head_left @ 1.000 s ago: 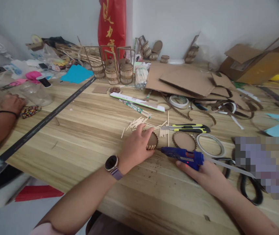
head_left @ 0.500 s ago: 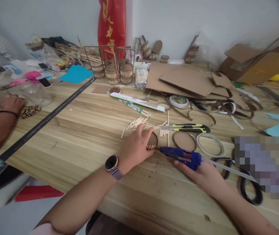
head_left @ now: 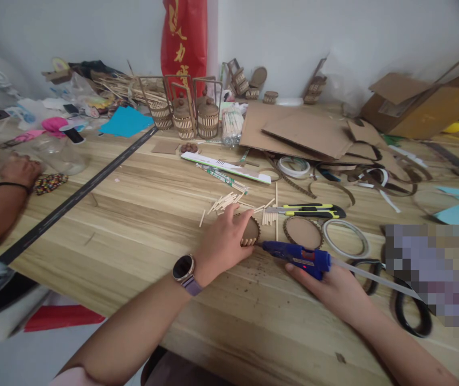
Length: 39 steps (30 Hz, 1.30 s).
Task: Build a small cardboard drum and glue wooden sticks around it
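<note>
My left hand grips the near side of a small round cardboard disc with a corrugated rim; short sticks line part of its front edge. A blue hot glue gun is in my right hand, its nozzle at the disc's right front edge beside my left fingertips. A clear glue stick runs out of its back. Behind the disc lie loose short wooden sticks and a yellow-and-black utility knife. A second corrugated-rimmed disc lies right of the first.
Tape rolls and black-handled scissors lie at the right. Cardboard sheets and small lidded baskets stand farther back. Another person's hand rests at the left, beside a clear jar.
</note>
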Motion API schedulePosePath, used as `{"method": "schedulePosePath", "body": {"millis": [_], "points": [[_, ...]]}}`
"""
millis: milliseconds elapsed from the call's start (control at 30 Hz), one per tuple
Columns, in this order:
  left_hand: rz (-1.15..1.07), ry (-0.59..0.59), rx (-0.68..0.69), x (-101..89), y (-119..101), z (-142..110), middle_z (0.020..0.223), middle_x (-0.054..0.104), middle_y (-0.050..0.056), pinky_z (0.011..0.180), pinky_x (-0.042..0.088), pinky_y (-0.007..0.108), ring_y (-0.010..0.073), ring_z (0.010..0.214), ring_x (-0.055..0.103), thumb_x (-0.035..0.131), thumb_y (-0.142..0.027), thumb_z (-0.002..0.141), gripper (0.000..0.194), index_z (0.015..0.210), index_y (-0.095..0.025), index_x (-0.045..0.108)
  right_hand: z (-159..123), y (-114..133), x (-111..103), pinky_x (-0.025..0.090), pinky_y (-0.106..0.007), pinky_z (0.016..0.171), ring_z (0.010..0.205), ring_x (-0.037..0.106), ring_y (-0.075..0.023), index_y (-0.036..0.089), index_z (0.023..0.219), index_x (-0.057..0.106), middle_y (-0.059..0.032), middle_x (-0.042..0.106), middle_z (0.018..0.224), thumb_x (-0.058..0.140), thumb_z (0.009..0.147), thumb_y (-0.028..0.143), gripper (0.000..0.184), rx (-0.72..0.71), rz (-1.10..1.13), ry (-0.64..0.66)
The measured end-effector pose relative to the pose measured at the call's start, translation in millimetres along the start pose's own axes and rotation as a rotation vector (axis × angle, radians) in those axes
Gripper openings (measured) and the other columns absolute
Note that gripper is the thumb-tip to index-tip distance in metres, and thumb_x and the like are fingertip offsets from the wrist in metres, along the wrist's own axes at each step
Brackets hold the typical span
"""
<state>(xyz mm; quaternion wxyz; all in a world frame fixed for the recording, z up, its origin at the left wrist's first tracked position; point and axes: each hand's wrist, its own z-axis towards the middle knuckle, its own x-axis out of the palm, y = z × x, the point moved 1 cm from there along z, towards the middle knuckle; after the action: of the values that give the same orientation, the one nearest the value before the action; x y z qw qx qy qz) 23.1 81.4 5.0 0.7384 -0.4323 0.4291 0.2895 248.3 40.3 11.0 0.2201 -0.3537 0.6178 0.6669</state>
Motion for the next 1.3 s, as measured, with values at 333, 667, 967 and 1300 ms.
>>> {"method": "schedulePosePath", "body": {"millis": [333,667,967,1300], "points": [[-0.002,0.0,0.002,-0.2,-0.3,-0.2,0.14,0.04,0.016,0.092,0.054,0.048,0.035,0.123,0.052,0.077,-0.026,0.073,0.072,0.134,-0.023,0.039,1.6,3.2,0.5,0.058,-0.039,0.07,0.078,0.073,-0.0288,0.025,0.085,0.076,-0.0053,0.079,0.085,0.055,0.079,0.048,0.032,-0.009,-0.004,-0.012],[-0.01,-0.001,0.002,0.1,0.3,-0.2,0.137,0.042,0.015,0.092,0.053,0.049,0.0347,0.123,0.052,0.077,-0.025,0.073,0.073,0.134,-0.025,0.038,0.5,4.4,0.3,0.057,-0.038,0.07,0.075,0.072,-0.028,0.027,0.081,0.075,-0.0036,0.078,0.08,0.055,0.078,0.047,0.029,0.004,0.0,-0.014],[0.01,0.022,-0.018,-2.0,-1.8,0.8,0.137,0.042,0.016,0.09,0.054,0.047,0.034,0.119,0.055,0.077,-0.027,0.074,0.071,0.135,-0.023,0.04,0.3,5.9,1.2,0.057,-0.038,0.073,0.077,0.072,-0.0285,0.027,0.08,0.074,-0.0041,0.077,0.079,0.055,0.078,0.047,0.028,0.001,0.031,-0.013],[0.011,0.017,0.007,-2.1,-0.2,-0.7,0.137,0.042,0.016,0.092,0.054,0.048,0.034,0.121,0.054,0.077,-0.027,0.074,0.072,0.135,-0.023,0.039,3.7,-2.8,-5.5,0.044,-0.023,0.04,0.045,0.052,-0.0118,0.02,0.06,0.063,0.0008,0.058,0.05,0.073,0.071,0.052,0.035,0.404,0.656,-0.1]]}}
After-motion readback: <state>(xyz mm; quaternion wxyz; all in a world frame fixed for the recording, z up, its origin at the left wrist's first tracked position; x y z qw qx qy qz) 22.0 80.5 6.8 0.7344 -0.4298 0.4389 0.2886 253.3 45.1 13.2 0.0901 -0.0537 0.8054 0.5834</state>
